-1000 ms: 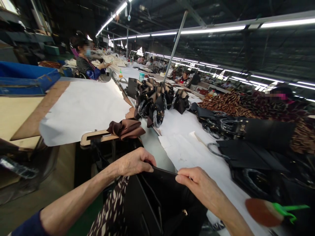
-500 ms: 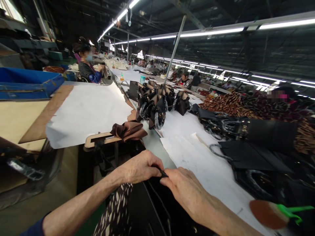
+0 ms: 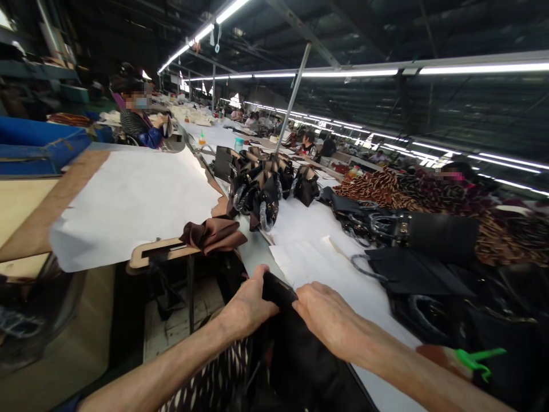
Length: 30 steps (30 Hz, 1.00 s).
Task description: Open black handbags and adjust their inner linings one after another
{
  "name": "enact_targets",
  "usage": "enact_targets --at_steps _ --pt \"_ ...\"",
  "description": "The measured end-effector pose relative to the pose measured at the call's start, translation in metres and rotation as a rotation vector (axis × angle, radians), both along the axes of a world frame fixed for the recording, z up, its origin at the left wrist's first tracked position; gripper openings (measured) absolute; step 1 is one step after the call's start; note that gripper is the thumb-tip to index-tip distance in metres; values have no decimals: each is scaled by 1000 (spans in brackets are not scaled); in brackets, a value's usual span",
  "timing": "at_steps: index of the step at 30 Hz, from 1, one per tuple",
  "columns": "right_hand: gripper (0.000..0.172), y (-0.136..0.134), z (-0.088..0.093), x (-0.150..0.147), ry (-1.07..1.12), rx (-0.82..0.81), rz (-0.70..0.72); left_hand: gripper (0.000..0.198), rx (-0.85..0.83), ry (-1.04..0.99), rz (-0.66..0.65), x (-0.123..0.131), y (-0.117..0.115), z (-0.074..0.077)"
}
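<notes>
A black handbag (image 3: 306,360) hangs between my two hands over my lap, its dark side facing me. The fingers of my left hand (image 3: 246,306) are closed at the bag's upper left corner, with the thumb side pointing up. Further along the same top edge, my right hand (image 3: 328,317) is closed round the rim, fingertips bent over it. The lower part of the bag runs out of view at the bottom. Just beyond my left hand, a crumpled brown lining piece (image 3: 213,234) drapes over the end of a slotted wooden board (image 3: 143,257).
White paper (image 3: 300,229) covers the bench, with black bags (image 3: 257,183) clustered at its middle. More black bags (image 3: 420,269) lie at right, near a brown bottle with a green nozzle (image 3: 476,360). Left are a white sheet (image 3: 141,200) and blue bin (image 3: 43,146). A co-worker (image 3: 139,114) sits beyond.
My hands have moved apart along the bag's top edge, where they were pinching close together. More of the bag's black side now faces me. The view has turned slightly to the right.
</notes>
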State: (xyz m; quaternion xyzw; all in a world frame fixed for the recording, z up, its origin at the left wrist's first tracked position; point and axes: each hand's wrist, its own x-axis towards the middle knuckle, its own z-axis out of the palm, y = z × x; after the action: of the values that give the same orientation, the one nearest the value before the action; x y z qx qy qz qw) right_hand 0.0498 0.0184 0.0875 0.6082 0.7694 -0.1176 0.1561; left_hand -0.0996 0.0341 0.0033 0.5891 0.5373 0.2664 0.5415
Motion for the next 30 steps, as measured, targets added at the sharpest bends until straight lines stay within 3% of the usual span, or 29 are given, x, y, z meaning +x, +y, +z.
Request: enact_targets --at_steps 3,7,13,17,22,26,30 --pt "25 -4 -5 2 40 8 64 60 51 -86 -74 -12 11 -15" --pt "28 -6 -19 12 164 12 87 42 -15 -193 -272 -33 15 -17" --pt "28 -7 -38 20 309 -20 104 30 63 -127 -268 -42 6 -18" --pt "29 -6 -42 21 332 -52 73 36 104 -92 -237 -40 -1 -20" --pt "30 -3 -43 24 358 -85 59 45 270 -2 -254 -38 -10 -13" --pt "29 -3 -45 24 375 -69 63 51 345 -37 -192 -35 -13 -14" --pt "29 -3 -46 22 372 -78 57 56 429 -114 -288 -34 -12 -13"
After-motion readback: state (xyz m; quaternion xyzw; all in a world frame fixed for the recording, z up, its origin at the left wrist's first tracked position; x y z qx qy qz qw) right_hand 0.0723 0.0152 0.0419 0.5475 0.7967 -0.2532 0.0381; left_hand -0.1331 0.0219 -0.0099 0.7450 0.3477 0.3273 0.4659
